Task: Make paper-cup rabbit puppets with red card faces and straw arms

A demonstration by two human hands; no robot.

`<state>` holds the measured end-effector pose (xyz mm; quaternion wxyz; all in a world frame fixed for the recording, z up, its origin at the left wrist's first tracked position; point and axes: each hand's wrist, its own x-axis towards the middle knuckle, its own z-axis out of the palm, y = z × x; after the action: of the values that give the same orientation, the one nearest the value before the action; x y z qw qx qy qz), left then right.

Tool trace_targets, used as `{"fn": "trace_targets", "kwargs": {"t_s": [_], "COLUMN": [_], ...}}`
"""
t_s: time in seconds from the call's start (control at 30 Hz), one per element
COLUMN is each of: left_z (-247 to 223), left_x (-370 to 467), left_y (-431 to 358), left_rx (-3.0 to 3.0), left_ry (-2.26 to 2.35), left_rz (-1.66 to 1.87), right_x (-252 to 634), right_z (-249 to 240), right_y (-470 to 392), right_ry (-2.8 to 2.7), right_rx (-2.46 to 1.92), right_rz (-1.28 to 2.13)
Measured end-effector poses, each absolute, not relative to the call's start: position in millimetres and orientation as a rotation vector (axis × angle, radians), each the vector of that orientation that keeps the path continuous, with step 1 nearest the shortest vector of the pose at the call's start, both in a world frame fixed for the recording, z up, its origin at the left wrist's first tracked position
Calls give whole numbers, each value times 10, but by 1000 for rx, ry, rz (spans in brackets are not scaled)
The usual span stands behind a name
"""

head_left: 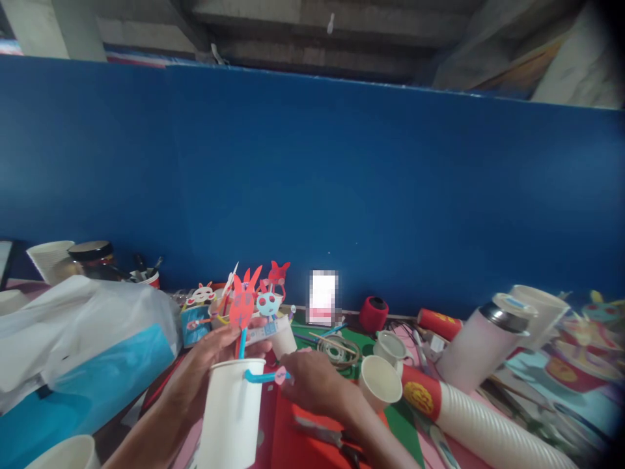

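We have both hands at work near the front edge of the table (463, 454), apart but close around one white paper cup (230, 417). A red rabbit-eared cutout (243, 301) stands above its rim on a blue straw (242, 343). Our left hand (208, 352) reaches behind the cup, fingers bent about the cutout's base, probably to keep it upright; we cannot tell whether they grip it. Our right hand (317, 384) seems to pinch the tip of the blue side straw (263, 376), by the pink piece (280, 375), likely to steady that free end. Whether the cup's base rests on anything is out of view. Scissors (319, 431) lie at the front edge, within easy reach. The stacked cups (493, 423) lie sideways towards the right front corner, perhaps so they cannot topple.
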<state>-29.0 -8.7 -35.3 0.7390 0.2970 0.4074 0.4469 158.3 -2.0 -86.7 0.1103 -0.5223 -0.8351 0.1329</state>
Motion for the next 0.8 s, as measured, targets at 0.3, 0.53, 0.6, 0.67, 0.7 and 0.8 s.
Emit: {"fn": "trace_targets", "kwargs": {"t_s": [0.3, 0.53, 0.6, 0.67, 0.7, 0.8], "left_z": [-387, -393, -424, -467, -488, -518], "left_x": [-264, -42, -7, 5, 3, -22], "left_y": [-94, -219, -218, -206, -199, -189], "left_rx": [586, 622, 634, 653, 663, 690], "left_ry": [753, 800, 788, 752, 738, 739], "left_rz": [1006, 1103, 1137, 1179, 1193, 1193], "right_x": [1581, 1263, 1215, 1196, 1194, 1226], "right_z": [-814, -755, -783, -829, -853, -895], "right_y": [97, -83, -102, -89, -74, -13], "right_ry": [-1727, -1180, -1093, -1020, -994, -944], "right_rx": [-1051, -543, -553, -601, -623, -650], "right_rz": [1007, 1430, 1439, 1442, 1445, 1417]}}
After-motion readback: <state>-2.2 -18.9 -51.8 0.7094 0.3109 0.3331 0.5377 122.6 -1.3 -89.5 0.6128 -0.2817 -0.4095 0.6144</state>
